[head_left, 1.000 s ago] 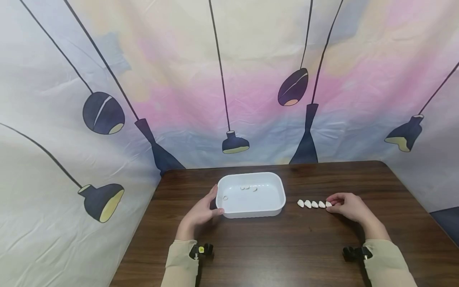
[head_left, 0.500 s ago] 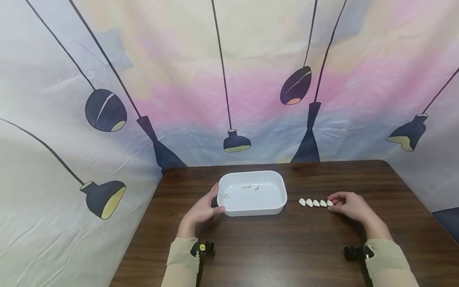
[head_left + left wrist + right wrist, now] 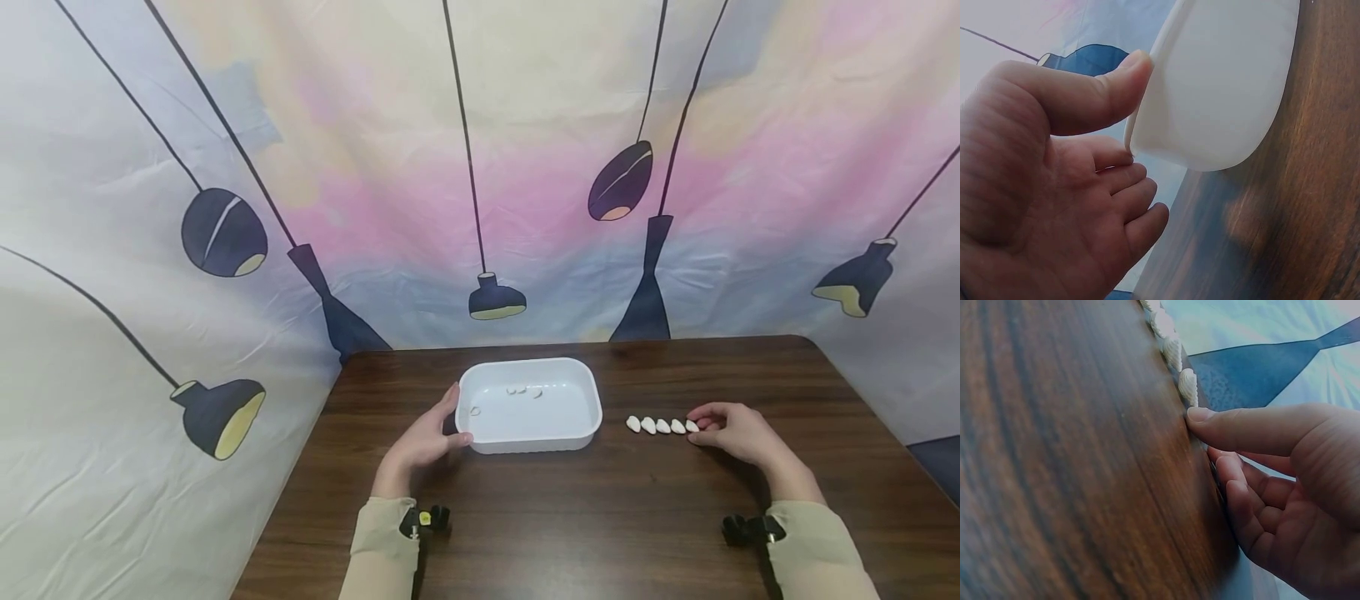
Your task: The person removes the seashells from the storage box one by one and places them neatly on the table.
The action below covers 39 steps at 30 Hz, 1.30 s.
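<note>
A row of small white ribbed seashells (image 3: 663,426) lies on the table, in the right half of the head view. My right hand (image 3: 738,433) pinches the seashell (image 3: 692,426) at the row's right end between thumb and fingers. In the right wrist view the thumb is beside the row of shells (image 3: 1172,353), and its tip hides part of what it holds. To the left stands a white rectangular plastic tray (image 3: 531,445) with rounded corners. My left hand (image 3: 423,433) grips its left end, thumb (image 3: 1119,87) on the rim and index finger at the other side.
Several small pale pieces (image 3: 522,391) lie inside the tray, their kind hard to make out. Both stand on a dark brown wooden table (image 3: 570,525). A fabric backdrop (image 3: 397,208) with printed lamps hangs directly behind the table's far edge.
The head view has shifted slightly. Both hands, the tray and the row of seashells keep their places relative to one another.
</note>
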{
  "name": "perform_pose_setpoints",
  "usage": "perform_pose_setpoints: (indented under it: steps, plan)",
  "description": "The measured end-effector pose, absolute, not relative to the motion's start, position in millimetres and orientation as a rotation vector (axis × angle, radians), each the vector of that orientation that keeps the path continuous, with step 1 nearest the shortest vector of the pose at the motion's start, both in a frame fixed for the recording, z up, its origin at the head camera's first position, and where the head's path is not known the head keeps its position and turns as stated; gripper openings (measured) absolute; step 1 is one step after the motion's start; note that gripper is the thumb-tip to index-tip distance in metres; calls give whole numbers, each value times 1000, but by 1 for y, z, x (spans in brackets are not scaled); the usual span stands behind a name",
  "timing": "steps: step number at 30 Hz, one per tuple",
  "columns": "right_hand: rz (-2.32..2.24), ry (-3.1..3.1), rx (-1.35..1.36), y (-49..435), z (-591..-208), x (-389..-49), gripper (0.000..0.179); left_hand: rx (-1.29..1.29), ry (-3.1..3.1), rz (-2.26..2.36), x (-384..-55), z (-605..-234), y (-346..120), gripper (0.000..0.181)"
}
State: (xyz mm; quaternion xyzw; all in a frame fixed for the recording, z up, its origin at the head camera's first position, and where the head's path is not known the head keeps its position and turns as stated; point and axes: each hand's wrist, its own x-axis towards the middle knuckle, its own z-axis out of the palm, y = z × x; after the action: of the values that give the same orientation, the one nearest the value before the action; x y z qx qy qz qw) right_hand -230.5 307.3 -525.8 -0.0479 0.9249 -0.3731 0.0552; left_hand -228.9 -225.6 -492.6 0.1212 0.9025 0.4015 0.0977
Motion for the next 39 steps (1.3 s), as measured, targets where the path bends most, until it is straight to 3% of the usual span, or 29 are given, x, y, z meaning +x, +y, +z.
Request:
perform_pose_setpoints:
  steps: [20,28,39]
  plan:
    - [-1138,2788,-186,314,-527,-231,42,385,2682,1174,-228,-491,-225,95]
    - [-1146,2789,-214,319,-511,-229,45,385,2687,1170,-228,-491,-225,95]
    - [-1324,2820,-459,264,-484,-235,41,378,2687,1167,-229,-492,-226,96]
